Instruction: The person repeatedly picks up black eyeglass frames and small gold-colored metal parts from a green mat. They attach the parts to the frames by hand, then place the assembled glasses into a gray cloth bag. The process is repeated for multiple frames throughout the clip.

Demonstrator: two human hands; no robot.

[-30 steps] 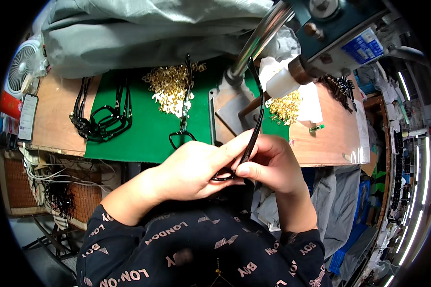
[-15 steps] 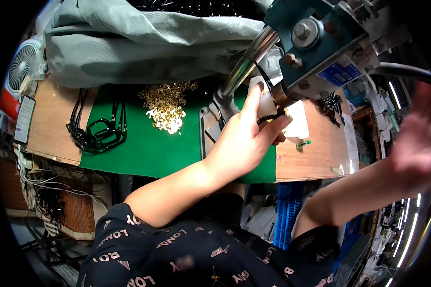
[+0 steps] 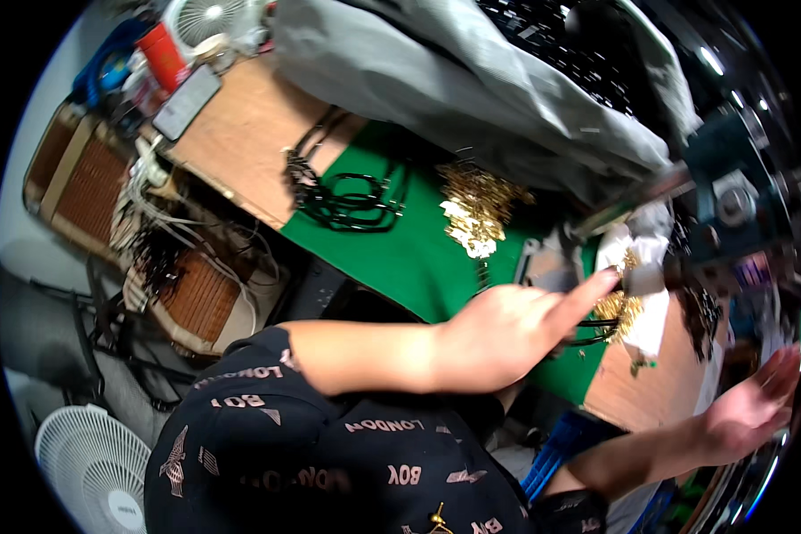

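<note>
My left hand [image 3: 525,334] is at the right part of the green mat [image 3: 400,271], its index finger stretched toward a pale block beneath the machine head [image 3: 730,209]. Its other fingers are curled; a thin black glossy strip [image 3: 594,326] comes out from beneath them. The hand is blurred and hides their grip. Off to the right, below the machine, my right hand [image 3: 761,405] is raised with fingers apart and nothing in it. Gold metal pieces [image 3: 618,311] lie on a white sheet [image 3: 648,325] beside the left fingertips.
A heap of small gold pieces [image 3: 472,227] and a bundle of looped black strips [image 3: 356,200] lie on the mat. Grey cloth [image 3: 454,80] spreads behind. A phone [image 3: 187,101], a red can-like object [image 3: 162,53] and a small fan [image 3: 212,16] stand far left.
The view has swung left and tilted, shifting the table rightward. My left hand's index finger now points out straighter near the pale block. My right hand has come down from beside the machine.
</note>
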